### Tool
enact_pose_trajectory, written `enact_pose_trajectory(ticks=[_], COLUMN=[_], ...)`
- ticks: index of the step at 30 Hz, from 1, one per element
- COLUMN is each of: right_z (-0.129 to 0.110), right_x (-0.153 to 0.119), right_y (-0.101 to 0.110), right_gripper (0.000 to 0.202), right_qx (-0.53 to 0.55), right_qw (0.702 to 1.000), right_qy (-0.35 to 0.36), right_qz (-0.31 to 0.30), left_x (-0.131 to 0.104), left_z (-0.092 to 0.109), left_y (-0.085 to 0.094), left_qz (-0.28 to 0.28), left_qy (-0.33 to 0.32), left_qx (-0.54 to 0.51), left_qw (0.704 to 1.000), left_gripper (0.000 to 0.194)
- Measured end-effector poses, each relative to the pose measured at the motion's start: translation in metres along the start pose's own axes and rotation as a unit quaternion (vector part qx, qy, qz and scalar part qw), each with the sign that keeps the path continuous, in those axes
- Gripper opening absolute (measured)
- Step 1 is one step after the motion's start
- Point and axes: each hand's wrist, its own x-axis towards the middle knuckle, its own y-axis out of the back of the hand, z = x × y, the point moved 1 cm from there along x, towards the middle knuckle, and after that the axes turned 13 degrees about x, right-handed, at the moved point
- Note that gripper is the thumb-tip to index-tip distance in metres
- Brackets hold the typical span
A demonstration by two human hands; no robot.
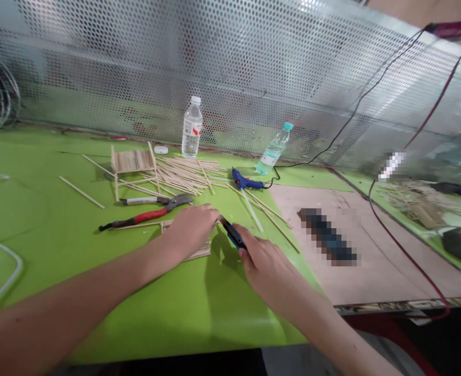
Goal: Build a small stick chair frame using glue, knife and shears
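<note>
My right hand is closed round a blue and black utility knife, its blade pointing up and left. The blade tip lies close to the fingertips of my left hand. Under my left hand is a small frame of wooden sticks, lying on the green table; its middle is covered by the hand and wrist. My left fingers are closed on the frame's right end. Just behind the left wrist lie pruning shears with one red and one whitish handle.
A chair-like stick piece stands at the back left, beside a pile of loose sticks. Two water bottles and a blue glue gun are behind. A perforated metal screen rises along the back; a cable crosses the right.
</note>
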Motion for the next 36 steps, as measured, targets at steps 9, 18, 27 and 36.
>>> enact_pose_trajectory(ticks=[9, 18, 27, 36], right_z=[0.003, -0.002, -0.026, -0.029], right_x=[-0.001, 0.001, 0.01, 0.01], right_y=[-0.006, -0.01, -0.007, -0.003], right_gripper=[0.056, 0.06, 0.081, 0.086], right_qx=[0.021, -0.009, -0.091, -0.094], right_qw=[1.0, 1.0, 0.991, 0.989], right_qy=[-0.004, 0.001, -0.039, -0.051], right_qz=[0.005, -0.008, -0.085, -0.103], left_x=[0.001, 0.0, 0.001, -0.002], left_z=[0.0, 0.002, 0.003, 0.01], left_y=[-0.003, 0.002, -0.002, 0.003], left_qz=[-0.024, -0.056, -0.068, -0.077], left_qy=[0.018, 0.016, 0.001, -0.016], left_qx=[-0.012, 0.008, 0.049, 0.076], left_qw=[0.999, 0.998, 0.996, 0.994], left_gripper=[0.03, 0.027, 0.024, 0.028])
